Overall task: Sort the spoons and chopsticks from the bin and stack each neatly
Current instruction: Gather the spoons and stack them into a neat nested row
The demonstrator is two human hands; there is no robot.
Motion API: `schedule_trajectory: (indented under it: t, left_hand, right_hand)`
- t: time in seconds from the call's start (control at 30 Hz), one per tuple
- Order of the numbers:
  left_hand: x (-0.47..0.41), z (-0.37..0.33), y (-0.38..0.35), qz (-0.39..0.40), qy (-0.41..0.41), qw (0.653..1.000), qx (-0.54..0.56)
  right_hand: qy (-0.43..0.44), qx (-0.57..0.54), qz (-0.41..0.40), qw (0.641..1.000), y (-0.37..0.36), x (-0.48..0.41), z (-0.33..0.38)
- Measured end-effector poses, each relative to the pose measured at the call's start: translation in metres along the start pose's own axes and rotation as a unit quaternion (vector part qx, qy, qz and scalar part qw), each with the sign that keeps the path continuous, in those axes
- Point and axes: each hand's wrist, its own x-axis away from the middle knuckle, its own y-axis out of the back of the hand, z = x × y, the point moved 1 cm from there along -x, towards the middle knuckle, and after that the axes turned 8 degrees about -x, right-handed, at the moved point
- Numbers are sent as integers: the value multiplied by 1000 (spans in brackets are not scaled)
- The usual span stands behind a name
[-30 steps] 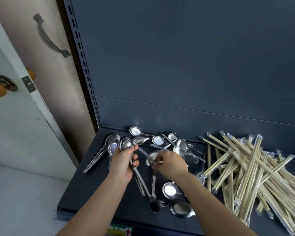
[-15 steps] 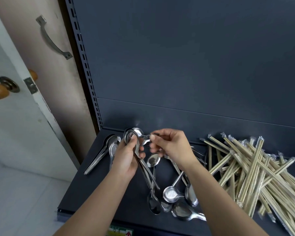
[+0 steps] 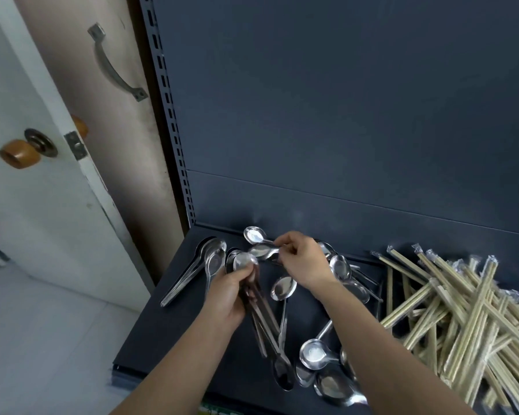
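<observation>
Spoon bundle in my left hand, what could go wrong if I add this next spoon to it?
The bundle has handles fanning apart below your left hand, so it may slip or splay when your right hand brings in the pinched spoon. The loose spoons lie near the front edge of the shelf, beside your right forearm; a sweep of the arm could knock them off.

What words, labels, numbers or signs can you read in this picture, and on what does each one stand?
No text can be read.
Yellow-green sticker on the front edge of the dark grey metal shelf: cut off and blurred, unreadable.
Clear-wrapped pale wooden chopsticks: no print visible.
Shiny steel spoons: no marks visible.
</observation>
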Motion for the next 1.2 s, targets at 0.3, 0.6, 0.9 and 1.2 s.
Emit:
schedule_trajectory:
  t: [0.3, 0.6, 0.9, 1.2]
  left_hand:
    - [2, -15, 7, 22, 52, 998, -4]
    - [-12, -16, 15, 13, 54, 998, -15]
    - [-12, -19, 14, -40, 41, 998, 22]
    - [-8, -23, 3, 38, -91, 994, 41]
  right_hand:
    - [14, 412, 80, 907, -27, -52, -21]
    - [38, 409, 19, 911, -30, -66, -41]
    - [151, 219, -105, 958, -22, -59, -15]
    - [39, -22, 43, 998, -29, -24, 36]
